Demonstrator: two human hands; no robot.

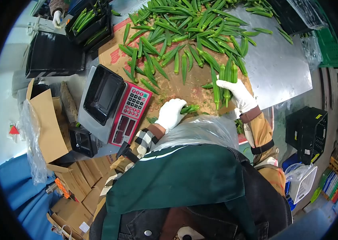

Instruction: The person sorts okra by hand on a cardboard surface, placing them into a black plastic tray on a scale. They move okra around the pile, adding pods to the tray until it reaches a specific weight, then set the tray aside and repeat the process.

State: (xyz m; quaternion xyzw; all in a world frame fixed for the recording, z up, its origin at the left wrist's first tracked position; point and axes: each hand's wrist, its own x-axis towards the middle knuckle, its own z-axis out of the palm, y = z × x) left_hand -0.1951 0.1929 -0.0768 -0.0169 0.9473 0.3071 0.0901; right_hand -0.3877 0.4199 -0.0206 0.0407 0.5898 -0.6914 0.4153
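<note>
My right hand (236, 93), in a white glove, is closed around a few green okra pods (227, 82), which point away from and toward me past its fingers. My left hand (171, 114), also white-gloved, is curled low over the cardboard near my apron. Short okra (190, 109) stick out from its fingers; the grip itself is partly hidden. Beyond both hands a large pile of loose okra (193, 28) spreads over the cardboard sheet (169, 90). Left of my left hand stands a red scale (131, 112) with a black tray (104, 95) on its platform.
Okra fill a black container (87, 24) at the back left, where another person's gloved hand (57, 19) shows. A bare metal tabletop (275, 64) lies to the right. Clear plastic (201, 130) covers the near edge. Black crates (307, 134) stand at right, cardboard boxes (47, 124) at left.
</note>
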